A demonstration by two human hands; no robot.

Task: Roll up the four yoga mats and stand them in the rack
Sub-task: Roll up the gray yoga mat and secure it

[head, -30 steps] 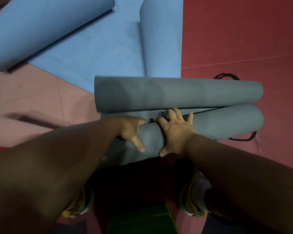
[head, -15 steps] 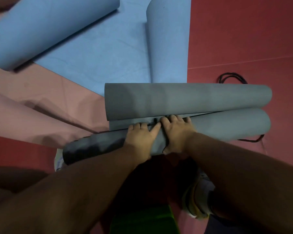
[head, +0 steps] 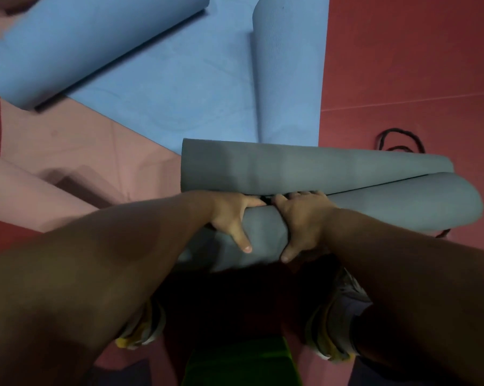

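Basically one view only, head camera looking down. Landmark: the grey mat (head: 305, 168), which lies across the red floor (head: 402, 65) just ahead of the person's shoes (head: 335, 324). It shows two rolled lobes: a far one and a near one, meeting in a seam. Left hand (head: 232, 215) grips the near lobe at mid-length, fingers tucked over into the seam, thumb spread down the near face. Right hand (head: 305, 221) grips the same lobe just right of the left one, fingers curled over the top, thumb down. Both hands are grasping the mat, not released.

Beyond the grey mat: a blue mat (head: 179, 87) partly unrolled, with rolled ends at far left and far right. Left of the grey mat: a pink mat (head: 68, 151), flat with a curled edge. A black cord (head: 399, 140) lies behind the grey mat's right end. No rack in view.

Step, as I judge it: rolling the near lobe toward the far one. To do it well: spread the hands wider, since the right end looks fatter than the left. Keep pressure even, tuck tight at the seam, square the ends. The risk is a coned roll that stands badly.
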